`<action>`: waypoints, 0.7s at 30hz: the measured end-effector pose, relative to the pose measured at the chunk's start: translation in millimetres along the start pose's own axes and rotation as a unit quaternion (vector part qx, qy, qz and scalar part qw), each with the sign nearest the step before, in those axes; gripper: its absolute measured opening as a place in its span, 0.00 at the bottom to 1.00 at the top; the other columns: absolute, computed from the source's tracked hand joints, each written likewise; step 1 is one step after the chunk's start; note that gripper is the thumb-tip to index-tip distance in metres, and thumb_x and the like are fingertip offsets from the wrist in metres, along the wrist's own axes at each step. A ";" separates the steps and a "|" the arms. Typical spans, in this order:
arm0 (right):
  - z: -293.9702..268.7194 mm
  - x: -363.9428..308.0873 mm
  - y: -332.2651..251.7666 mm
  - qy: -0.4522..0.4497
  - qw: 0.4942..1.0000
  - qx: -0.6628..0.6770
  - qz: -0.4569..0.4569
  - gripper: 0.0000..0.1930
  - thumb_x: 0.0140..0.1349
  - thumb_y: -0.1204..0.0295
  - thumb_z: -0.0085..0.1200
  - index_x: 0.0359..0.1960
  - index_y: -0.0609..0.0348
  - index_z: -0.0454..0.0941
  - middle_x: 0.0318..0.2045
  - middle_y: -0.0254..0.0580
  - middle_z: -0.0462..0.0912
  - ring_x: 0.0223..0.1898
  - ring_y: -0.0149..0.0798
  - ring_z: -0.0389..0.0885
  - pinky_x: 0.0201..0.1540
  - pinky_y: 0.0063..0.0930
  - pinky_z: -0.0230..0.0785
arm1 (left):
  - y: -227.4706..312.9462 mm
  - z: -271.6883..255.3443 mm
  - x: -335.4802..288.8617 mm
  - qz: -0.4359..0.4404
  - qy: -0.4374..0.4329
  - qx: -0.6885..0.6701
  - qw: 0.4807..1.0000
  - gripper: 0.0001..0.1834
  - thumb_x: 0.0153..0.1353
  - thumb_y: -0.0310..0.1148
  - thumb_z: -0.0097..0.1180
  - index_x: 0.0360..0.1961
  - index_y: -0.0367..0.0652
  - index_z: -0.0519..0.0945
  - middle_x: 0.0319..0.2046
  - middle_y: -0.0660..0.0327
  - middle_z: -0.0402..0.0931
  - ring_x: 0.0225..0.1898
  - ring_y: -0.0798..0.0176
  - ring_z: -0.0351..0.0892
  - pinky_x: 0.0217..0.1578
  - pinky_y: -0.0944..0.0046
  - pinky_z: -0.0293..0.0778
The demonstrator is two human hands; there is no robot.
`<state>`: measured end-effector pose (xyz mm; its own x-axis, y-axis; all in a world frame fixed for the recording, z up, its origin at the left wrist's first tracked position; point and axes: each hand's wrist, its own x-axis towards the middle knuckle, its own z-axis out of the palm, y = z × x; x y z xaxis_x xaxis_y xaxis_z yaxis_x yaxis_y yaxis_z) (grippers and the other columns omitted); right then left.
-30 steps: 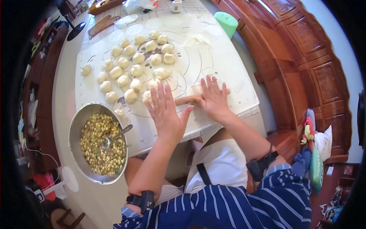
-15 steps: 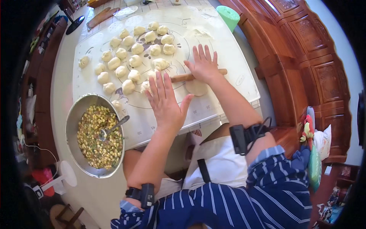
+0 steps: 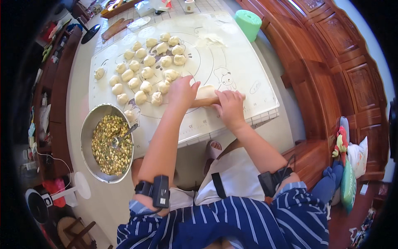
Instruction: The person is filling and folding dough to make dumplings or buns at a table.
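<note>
A flattened round of dough (image 3: 206, 91) lies on the white pastry mat (image 3: 253, 66). The wooden rolling pin (image 3: 205, 102) lies across its near side. My right hand (image 3: 231, 108) is closed over the right part of the pin. At the dough's left edge is my left hand (image 3: 181, 90), its fingers curled and thumb bent in against the dough; its wrist hides the pin's left end, and its fingertips are partly hidden. Several pale dough lumps (image 3: 147, 73) sit on the mat to the left and beyond my left hand.
Left of the mat stands a metal bowl (image 3: 86, 145) of chopped yellow-green filling (image 3: 108, 145), a spoon (image 3: 124, 136) in it. Loose flour (image 3: 210, 40) dusts the mat's far part. A green cylindrical container (image 3: 248, 25) stands at the far right corner, near carved wooden furniture (image 3: 298, 79).
Both hands were spread flat; now they are curled. The pin has moved nearer to me, baring the dough's far part. My right hand came nearer, and the left moved to the dough's edge.
</note>
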<state>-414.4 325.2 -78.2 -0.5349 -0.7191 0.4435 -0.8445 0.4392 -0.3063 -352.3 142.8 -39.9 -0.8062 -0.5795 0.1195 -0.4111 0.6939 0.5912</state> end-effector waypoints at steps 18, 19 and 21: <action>-75.1 -42.2 77.8 0.190 0.939 0.228 0.172 0.17 0.51 0.78 0.63 0.42 0.61 0.72 0.39 0.44 0.74 0.40 0.43 0.74 0.43 0.30 0.70 | 18.4 42.9 23.6 -0.075 -0.154 0.010 0.985 0.15 0.46 0.40 0.66 0.32 0.42 0.81 0.31 0.58 0.77 0.36 0.57 0.77 0.36 0.59 0.73; -75.4 -40.5 75.9 0.192 0.939 0.230 0.172 0.17 0.51 0.78 0.63 0.42 0.61 0.72 0.39 0.44 0.74 0.40 0.43 0.74 0.43 0.30 0.70 | 19.1 42.0 22.0 -0.066 -0.165 -0.022 0.984 0.15 0.46 0.38 0.66 0.33 0.40 0.80 0.26 0.58 0.77 0.33 0.57 0.76 0.35 0.59 0.71; -75.7 -38.5 71.1 0.185 0.923 0.296 0.161 0.16 0.52 0.78 0.62 0.42 0.61 0.72 0.39 0.44 0.74 0.41 0.40 0.74 0.45 0.30 0.69 | 13.8 43.1 14.2 0.014 -0.112 -0.026 0.993 0.15 0.49 0.36 0.65 0.34 0.38 0.80 0.26 0.58 0.77 0.32 0.59 0.77 0.34 0.60 0.71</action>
<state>-455.8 424.9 -53.3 -0.8200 -0.3218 0.4734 -0.5372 0.1472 -0.8305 -387.7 162.6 -64.4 -0.8938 -0.4466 -0.0409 -0.3696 0.6819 0.6312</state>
